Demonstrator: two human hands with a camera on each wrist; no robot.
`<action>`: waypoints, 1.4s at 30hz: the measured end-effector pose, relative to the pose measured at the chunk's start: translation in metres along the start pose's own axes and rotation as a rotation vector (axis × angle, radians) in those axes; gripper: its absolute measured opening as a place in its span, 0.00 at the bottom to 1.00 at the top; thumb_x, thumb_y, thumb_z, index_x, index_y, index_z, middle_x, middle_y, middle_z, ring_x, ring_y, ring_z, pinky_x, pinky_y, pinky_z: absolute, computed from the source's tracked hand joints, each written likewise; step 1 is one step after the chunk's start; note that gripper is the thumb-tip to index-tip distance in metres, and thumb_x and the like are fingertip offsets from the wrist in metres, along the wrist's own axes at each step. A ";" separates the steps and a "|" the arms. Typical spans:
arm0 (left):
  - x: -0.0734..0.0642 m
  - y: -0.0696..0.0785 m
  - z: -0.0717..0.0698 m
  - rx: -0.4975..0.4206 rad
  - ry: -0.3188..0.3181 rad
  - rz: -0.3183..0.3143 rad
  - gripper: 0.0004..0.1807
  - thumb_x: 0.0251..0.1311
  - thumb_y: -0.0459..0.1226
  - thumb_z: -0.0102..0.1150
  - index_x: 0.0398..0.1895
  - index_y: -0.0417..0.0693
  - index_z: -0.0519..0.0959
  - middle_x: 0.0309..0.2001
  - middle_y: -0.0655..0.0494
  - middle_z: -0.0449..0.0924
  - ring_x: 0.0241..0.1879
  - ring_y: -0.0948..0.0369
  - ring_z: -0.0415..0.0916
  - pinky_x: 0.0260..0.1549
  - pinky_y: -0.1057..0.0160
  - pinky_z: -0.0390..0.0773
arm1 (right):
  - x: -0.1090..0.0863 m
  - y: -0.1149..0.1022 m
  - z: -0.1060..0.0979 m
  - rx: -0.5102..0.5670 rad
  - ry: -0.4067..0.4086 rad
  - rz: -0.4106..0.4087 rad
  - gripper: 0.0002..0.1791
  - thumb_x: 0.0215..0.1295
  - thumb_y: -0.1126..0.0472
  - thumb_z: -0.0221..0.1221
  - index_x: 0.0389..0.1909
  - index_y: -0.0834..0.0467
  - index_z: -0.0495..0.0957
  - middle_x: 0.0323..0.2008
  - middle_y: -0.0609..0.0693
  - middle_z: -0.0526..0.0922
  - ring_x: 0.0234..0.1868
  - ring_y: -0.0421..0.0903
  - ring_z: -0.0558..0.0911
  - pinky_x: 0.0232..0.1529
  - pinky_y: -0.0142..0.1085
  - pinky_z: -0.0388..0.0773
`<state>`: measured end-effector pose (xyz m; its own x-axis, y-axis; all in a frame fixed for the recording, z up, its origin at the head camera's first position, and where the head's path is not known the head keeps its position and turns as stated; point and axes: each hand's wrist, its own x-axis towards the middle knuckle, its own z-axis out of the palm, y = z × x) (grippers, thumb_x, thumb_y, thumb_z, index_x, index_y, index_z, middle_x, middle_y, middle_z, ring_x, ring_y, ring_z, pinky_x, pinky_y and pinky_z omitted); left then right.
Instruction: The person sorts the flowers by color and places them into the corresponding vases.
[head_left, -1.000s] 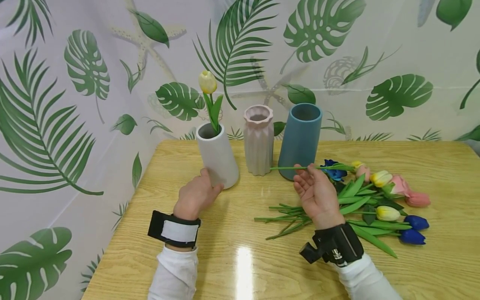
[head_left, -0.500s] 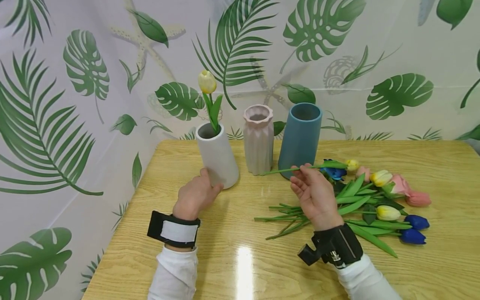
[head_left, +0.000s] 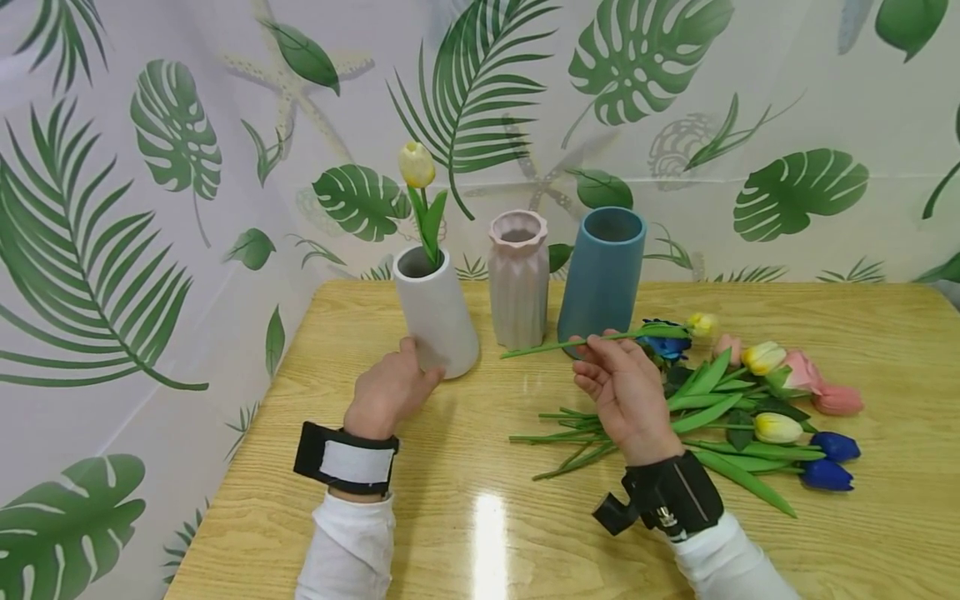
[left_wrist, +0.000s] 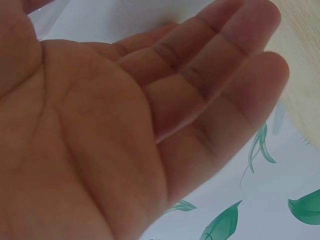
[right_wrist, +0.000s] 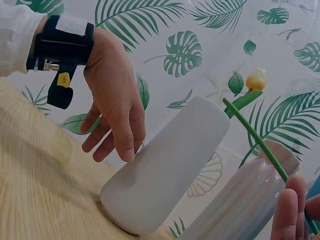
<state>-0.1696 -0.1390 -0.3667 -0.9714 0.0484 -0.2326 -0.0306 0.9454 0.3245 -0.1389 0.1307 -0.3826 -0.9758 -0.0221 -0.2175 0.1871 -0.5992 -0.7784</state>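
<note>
Head view: three vases in a row on the wood-grain counter, leaf-print sheet behind. White vase leftmost, one standing tulip inside, bloom yellow-white and upright. Pink fluted vase in the middle, blue vase on the right. Left hand low on the near left side of the white vase, touching it, fingers relaxed rather than wrapped round. Right hand palm up, pinching the stem of a yellow tulip. Stem end points left, in front of the pink vase's base; bloom to the right, beside a blue flower. Flower pile lies near the right hand, blooms pointing right.

Left wrist view: palm and slightly bent fingers fill most of the frame; pale surface behind, blurred.

Right wrist view: pinched stem slants up-left across the pink vase's rim, tip overlapping the standing tulip's leaf; cannot tell whether they touch. Left hand's thumb tip at the white vase's side.
</note>
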 end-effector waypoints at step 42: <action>0.022 -0.011 0.008 -0.292 0.233 0.046 0.53 0.64 0.48 0.60 0.78 0.37 0.36 0.70 0.27 0.58 0.60 0.38 0.73 0.51 0.41 0.76 | 0.032 0.086 -0.022 -0.304 -0.107 -0.955 0.16 0.74 0.71 0.51 0.59 0.71 0.67 0.51 0.71 0.79 0.30 0.52 0.85 0.35 0.43 0.83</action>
<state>-0.1889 -0.1455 -0.3828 -0.9998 -0.0176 -0.0080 -0.0189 0.8104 0.5856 -0.1516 0.0961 -0.4695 -0.7348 0.2801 0.6178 -0.6718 -0.1744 -0.7199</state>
